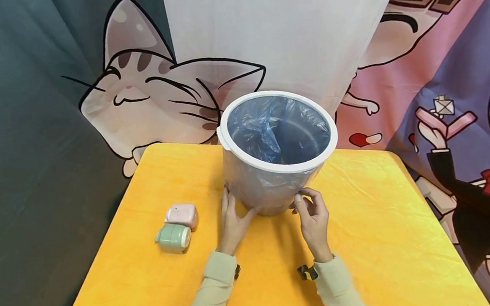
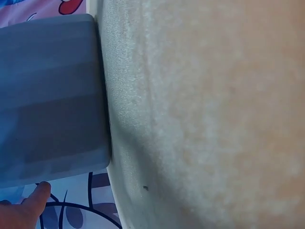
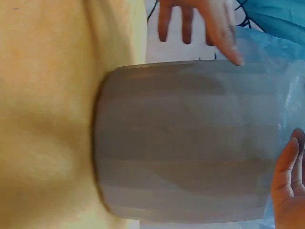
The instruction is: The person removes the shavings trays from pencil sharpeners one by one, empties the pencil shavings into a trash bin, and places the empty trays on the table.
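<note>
A trash bin [image 1: 256,183] with a white rim [image 1: 279,168] stands on the table. Inside it is a translucent bluish bin bag [image 1: 265,139], whose film [image 3: 290,95] also hangs over the outside. Against the lower left of the bin, my left hand [image 1: 234,224] has its fingers spread and fairly straight; in the right wrist view the same hand [image 3: 200,19] appears at the top. On the bin's right side, my right hand [image 1: 314,220] pinches the bag's film between thumb and fingers. The left wrist view shows the bin wall [image 2: 52,100] close up.
Left of the bin, a small pink container [image 1: 182,215] touches a small green one [image 1: 173,238] with a white end. They lie on a yellow-covered table [image 1: 377,219]. Cartoon-printed curtains [image 1: 295,32] hang behind and beside it.
</note>
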`<state>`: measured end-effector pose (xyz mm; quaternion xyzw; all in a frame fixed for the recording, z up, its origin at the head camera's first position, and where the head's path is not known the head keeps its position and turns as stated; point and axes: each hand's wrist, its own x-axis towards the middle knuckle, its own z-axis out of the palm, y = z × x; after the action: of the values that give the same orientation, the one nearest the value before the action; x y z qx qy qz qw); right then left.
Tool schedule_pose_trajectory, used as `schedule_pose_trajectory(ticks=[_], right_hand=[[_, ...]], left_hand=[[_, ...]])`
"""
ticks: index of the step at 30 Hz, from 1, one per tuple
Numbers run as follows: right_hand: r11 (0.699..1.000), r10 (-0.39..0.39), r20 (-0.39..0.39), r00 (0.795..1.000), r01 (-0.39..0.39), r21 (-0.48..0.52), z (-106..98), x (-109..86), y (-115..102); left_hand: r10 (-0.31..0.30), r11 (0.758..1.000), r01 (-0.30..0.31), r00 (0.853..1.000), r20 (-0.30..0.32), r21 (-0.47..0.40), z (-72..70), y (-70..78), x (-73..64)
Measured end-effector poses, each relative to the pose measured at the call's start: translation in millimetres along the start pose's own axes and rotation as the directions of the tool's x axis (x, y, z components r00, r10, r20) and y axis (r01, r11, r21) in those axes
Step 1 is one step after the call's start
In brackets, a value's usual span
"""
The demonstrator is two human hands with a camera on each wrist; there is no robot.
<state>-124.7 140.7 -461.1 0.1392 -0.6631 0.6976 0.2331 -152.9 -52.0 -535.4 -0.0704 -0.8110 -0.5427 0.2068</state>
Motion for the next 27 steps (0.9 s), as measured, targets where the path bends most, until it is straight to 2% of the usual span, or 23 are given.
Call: schedule_pose_trajectory(ticks=[3,6,11,16,19,23,27], right_hand=[[0.997,-0.015,0.013,1.0,0.015,-0.077,5.6,-6.3,-3.8],[0.982,-0.066,0.038,0.997,0.072,-0.172,10.5,-11.5,-6.1],[0.939,-0.153,0.079,0.985,0.17,-0.3,18.1,-18.8,-5.2],[0.888,-0.253,0.111,0.961,0.276,-0.368,25.4,-21.6,-3.8],[0.855,-0.32,0.135,0.938,0.347,-0.385,27.3,-20.9,1.3],[0.818,-0.394,0.177,0.902,0.432,-0.379,28.0,-22.6,19.1],[0.794,-0.412,0.214,0.886,0.464,-0.393,29.6,-27.2,34.9]], left_hand=[[0.003,1.0,-0.003,1.0,-0.002,-0.003,-1.6,0.3,-1.4],[0.009,1.0,-0.009,1.0,-0.016,-0.002,-2.9,-0.1,-3.4],[0.053,0.998,-0.051,0.996,-0.068,0.031,-5.3,-0.3,-7.5],[0.13,0.991,-0.121,0.979,-0.155,0.066,-11.8,5.0,-10.2],[0.112,0.994,-0.107,0.975,-0.194,0.034,-20.2,11.2,-11.1],[0.051,0.998,-0.044,0.968,-0.245,0.034,-34.5,14.1,-14.9],[0.039,0.997,-0.015,0.952,-0.304,0.08,-49.4,12.7,-19.1]])
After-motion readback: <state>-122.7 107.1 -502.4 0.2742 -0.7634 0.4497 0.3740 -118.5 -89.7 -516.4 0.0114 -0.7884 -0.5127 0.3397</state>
